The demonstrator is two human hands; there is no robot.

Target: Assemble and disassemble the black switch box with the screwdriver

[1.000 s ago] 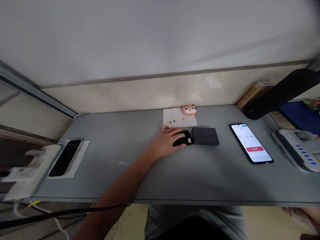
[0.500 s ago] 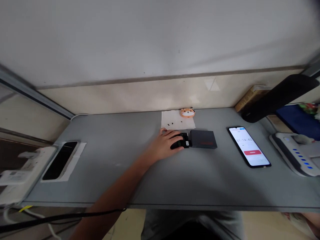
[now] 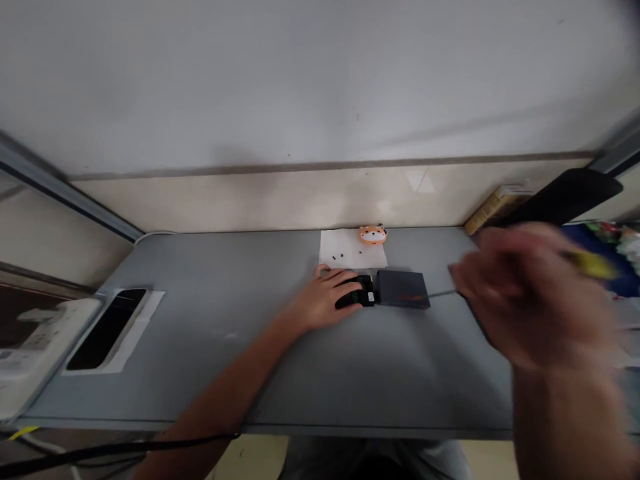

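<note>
Left hand (image 3: 325,300) grips black device (image 3: 365,283), white label (image 3: 371,297) illegible; right hand (image 3: 537,300), blurred, closed round likely screwdriver (image 3: 441,294).

Desk (image 3: 240,373): smooth, low-sheen. Box (image 3: 400,287), four o'clock: matt. Tool shaft (image 3: 440,294), same bearing: metallic look, blurred. Paper sheet (image 3: 345,243): matt. Phone (image 3: 107,329), eight o'clock: glossy screen. Wall strip (image 3: 280,203), twelve o'clock: polished, tile-like.

The device (image 3: 367,285) lies left of the box (image 3: 400,288), before the paper (image 3: 331,241) with bits (image 3: 342,255) on it.
</note>
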